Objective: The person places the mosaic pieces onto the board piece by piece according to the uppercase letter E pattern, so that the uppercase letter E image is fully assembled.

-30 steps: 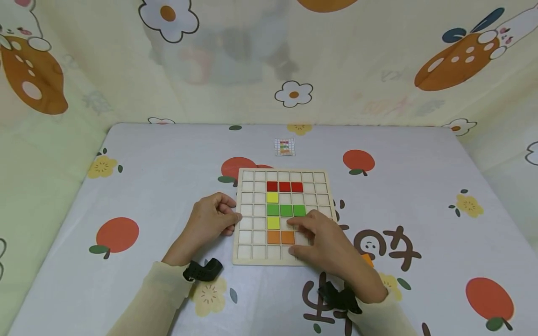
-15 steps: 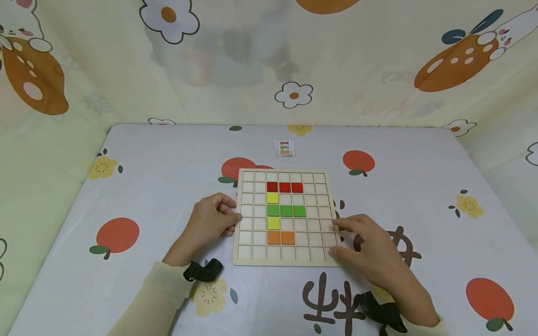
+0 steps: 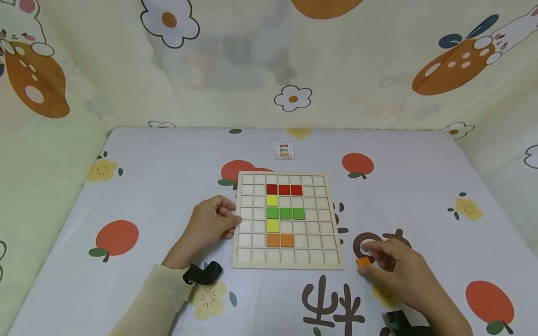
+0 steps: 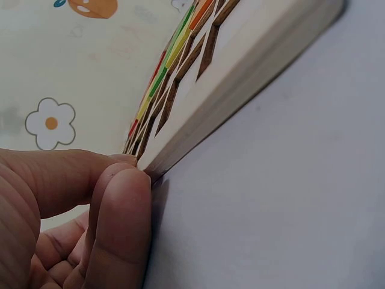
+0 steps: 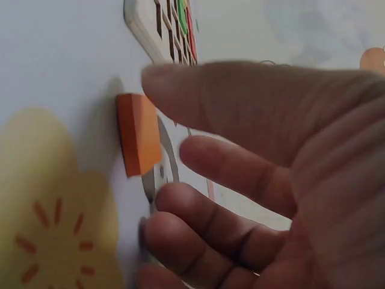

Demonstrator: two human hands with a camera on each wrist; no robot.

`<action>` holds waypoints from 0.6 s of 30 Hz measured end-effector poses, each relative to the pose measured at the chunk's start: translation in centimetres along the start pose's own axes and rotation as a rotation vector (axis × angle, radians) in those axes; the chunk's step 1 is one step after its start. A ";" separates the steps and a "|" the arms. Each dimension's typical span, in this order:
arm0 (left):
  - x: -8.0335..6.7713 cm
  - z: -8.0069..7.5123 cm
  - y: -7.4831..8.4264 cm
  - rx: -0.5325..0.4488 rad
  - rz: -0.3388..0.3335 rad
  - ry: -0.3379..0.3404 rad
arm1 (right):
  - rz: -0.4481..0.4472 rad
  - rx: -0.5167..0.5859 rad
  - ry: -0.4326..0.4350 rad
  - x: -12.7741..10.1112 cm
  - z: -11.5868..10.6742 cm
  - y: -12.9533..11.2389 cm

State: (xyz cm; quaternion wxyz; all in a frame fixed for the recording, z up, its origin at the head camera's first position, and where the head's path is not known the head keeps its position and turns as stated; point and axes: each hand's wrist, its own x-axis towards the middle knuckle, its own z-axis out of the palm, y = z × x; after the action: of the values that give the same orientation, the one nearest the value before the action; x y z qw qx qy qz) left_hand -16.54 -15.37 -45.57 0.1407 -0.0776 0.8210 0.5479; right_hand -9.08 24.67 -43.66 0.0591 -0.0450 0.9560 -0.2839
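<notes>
Orange tile (image 3: 363, 262): lies flat on the tablecloth (image 3: 168, 186), just right of the grid board's (image 3: 287, 261) near corner. Small, thin, stiff; judged light, smooth-faced, easiest pinched by opposite edges. Right hand (image 3: 403, 273) over it, thumb and fingers curved at its sides; the wrist view leaves contact unclear, probably not yet gripped. Left hand (image 3: 210, 224) curled, fingertips (image 4: 120, 198) pressing the board's left edge. Small pattern card (image 3: 284, 150) beyond; printed cloth walls all round.
</notes>
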 end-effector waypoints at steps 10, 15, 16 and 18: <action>-0.1 -0.1 0.2 -0.013 0.002 -0.007 | 0.069 0.016 -0.079 -0.3 -0.2 0.0; -0.1 -0.1 0.2 -0.015 0.003 -0.010 | 0.077 0.015 -0.084 -0.2 -0.2 -0.1; -0.1 -0.1 0.2 -0.015 0.003 -0.009 | 0.076 0.020 -0.083 -0.2 -0.2 -0.2; -0.1 -0.1 0.2 -0.016 0.003 -0.011 | 0.073 0.033 -0.074 -0.2 -0.1 -0.3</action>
State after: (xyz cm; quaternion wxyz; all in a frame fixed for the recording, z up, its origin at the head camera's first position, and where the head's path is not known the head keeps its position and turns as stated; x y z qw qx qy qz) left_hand -16.54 -15.41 -45.32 0.1436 -0.0745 0.8158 0.5552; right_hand -8.90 24.48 -43.33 0.1053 -0.0196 0.9493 -0.2955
